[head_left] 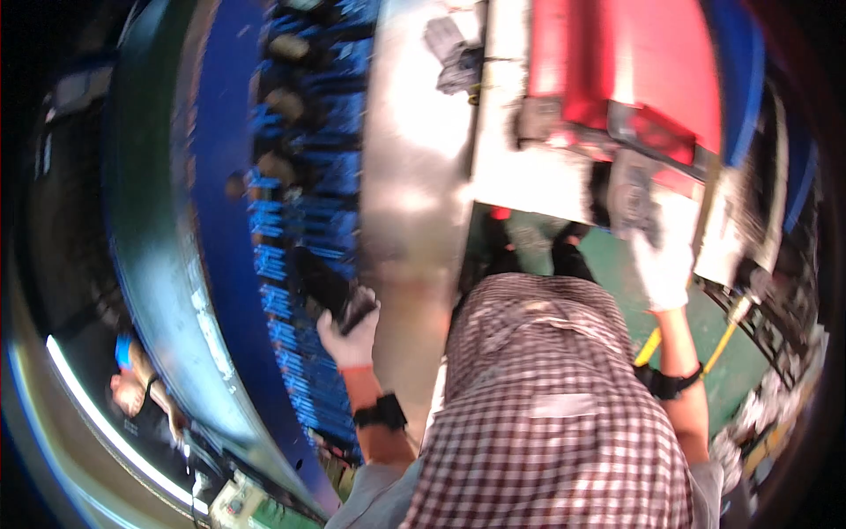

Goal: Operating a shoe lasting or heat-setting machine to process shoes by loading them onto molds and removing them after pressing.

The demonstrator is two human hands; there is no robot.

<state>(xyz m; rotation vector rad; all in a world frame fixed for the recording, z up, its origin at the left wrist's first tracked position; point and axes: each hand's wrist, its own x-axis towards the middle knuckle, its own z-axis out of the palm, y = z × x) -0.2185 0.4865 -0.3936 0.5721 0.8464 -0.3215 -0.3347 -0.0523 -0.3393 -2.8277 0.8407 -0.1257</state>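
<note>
My left hand (352,339), in a white glove, is closed round the near end of a dark, elongated thing (330,286). That thing reaches over the edge of a blue rack (273,273) with rows of blue prongs; blur hides its kind. On the right, my white-gloved right hand (665,264) is stretched forward to a grey, flat thing (631,189) beside a red bin. Motion smears its fingers, and whether they grip the grey thing is unclear. Grey gloves (456,57) lie at the far end of the shiny metal tabletop (410,176).
A large red bin (652,62) stands on a pale surface (533,181) at the far right. Along the left runs a blue machine frame (216,176). Another person (132,388) is beyond it. Yellow bars (723,339) and a dark metal frame stand on the green floor (608,256).
</note>
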